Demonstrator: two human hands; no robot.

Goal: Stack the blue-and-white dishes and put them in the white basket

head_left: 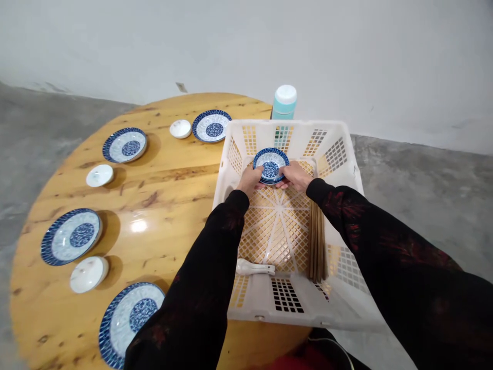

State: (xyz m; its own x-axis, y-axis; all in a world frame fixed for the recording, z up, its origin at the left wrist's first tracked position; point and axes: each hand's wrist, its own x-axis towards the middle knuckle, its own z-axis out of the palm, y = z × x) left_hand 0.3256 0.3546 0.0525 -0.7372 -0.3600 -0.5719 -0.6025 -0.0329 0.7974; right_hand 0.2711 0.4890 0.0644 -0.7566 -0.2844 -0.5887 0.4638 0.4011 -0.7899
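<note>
Between my two hands is a stack of small blue-and-white saucers [270,163], inside the far part of a white plastic basket [254,318]. My left hand [251,179] is closed on the stack's left rim, thumb on top. On the opposite rim my right hand [296,176] grips the same stack, with its fingers partly underneath. Below my right forearm, a bundle of wooden chopsticks [316,244] lies along the basket's right side. White spoons [254,267] lie nested near the basket's front left corner. Whether the stack touches the basket floor, I cannot tell.
The basket stands on a round wooden table [162,236]. Several blue-rimmed plates [71,236] sit around the table's left edge, with small white bowls [99,176] between them. Behind the basket rises a turquoise container with a white lid [285,100]. A pale wall [146,46] runs along the back.
</note>
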